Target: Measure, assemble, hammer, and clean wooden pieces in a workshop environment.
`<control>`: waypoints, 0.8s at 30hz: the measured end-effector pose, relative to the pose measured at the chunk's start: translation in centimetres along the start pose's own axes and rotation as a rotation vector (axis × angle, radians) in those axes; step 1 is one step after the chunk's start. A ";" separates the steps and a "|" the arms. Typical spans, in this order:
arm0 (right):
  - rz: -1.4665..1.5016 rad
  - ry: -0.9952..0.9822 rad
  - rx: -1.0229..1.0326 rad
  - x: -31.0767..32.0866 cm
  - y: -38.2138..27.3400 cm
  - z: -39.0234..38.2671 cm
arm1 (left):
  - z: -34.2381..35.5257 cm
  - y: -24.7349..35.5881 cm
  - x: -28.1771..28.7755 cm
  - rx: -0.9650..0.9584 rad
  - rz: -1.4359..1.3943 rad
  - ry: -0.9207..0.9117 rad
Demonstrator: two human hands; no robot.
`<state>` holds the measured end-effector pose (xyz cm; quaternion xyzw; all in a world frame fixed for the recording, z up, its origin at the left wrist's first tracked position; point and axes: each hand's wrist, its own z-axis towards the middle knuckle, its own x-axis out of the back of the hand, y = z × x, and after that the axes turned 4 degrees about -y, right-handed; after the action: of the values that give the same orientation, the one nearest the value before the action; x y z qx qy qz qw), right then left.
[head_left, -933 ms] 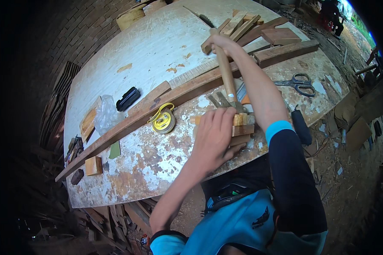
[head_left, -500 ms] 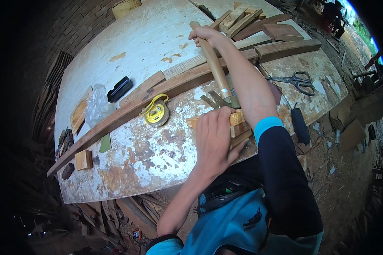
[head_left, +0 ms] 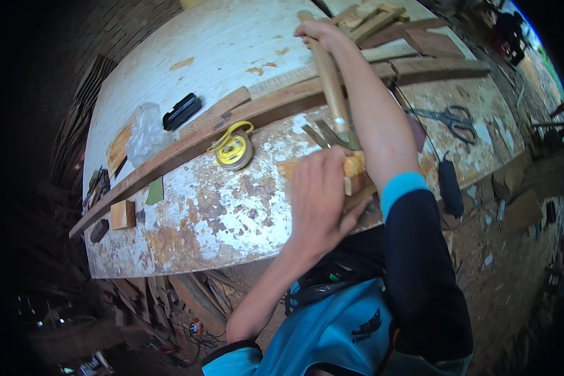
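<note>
My left hand (head_left: 318, 200) presses down on a small block of light wood (head_left: 352, 168) at the near edge of the worn white workbench (head_left: 219, 213). My right hand (head_left: 319, 30) grips the far end of a long wooden handle (head_left: 329, 81) whose metal tip meets the block just beyond my left fingers. A couple of thin wood strips (head_left: 323, 133) lie beside that tip.
A long wooden plank (head_left: 188, 145) runs across the bench. A yellow tape measure (head_left: 233, 149), a black case (head_left: 182, 111), a clear plastic bag (head_left: 145, 130), scissors (head_left: 452, 119) and a dark tool (head_left: 450, 187) lie around. Wood offcuts (head_left: 382, 22) pile at the far side; scrap lies below.
The view has shifted a little. My right hand and the handle stand a bit higher and more upright over the block. My left hand stays on the block.
</note>
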<state>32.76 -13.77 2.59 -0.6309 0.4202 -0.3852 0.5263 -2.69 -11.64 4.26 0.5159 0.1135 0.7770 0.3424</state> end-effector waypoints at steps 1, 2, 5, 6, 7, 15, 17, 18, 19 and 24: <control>-0.008 -0.017 0.013 -0.1 -0.3 -0.8 | 0.1 0.0 -0.2 -0.015 0.001 -0.012; 0.000 0.029 0.031 -0.1 -0.6 -2.0 | -0.1 0.1 -0.1 -0.007 0.011 0.002; 0.120 -0.001 0.050 0.9 0.7 -1.5 | -0.3 -0.6 0.7 -0.075 -0.022 0.019; 0.099 0.002 0.052 0.4 1.1 -2.3 | -0.4 -1.4 0.9 -0.063 -0.028 0.026; 0.073 0.018 0.068 1.0 0.9 -3.4 | -0.1 -1.6 0.8 -0.080 -0.026 0.049; -0.357 0.370 0.163 5.9 1.8 -2.4 | 0.7 -2.0 3.6 -0.266 0.006 -0.163; -0.068 0.260 0.115 6.5 0.0 -3.2 | 1.5 -2.2 4.1 -0.343 0.043 -0.233; -0.037 0.293 0.068 7.1 -1.1 -4.4 | 1.9 -2.2 3.7 -0.443 0.188 -0.284; -0.031 0.306 0.072 8.1 -1.1 -4.6 | 2.3 -1.9 3.4 -0.552 0.330 -0.337; -0.008 0.577 0.007 11.4 0.5 -6.8 | 3.4 -0.5 3.1 -0.612 0.381 -0.305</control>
<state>30.38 -26.82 3.59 -0.4950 0.5488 -0.5524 0.3855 -0.20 -9.91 7.74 0.5113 -0.2734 0.7391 0.3428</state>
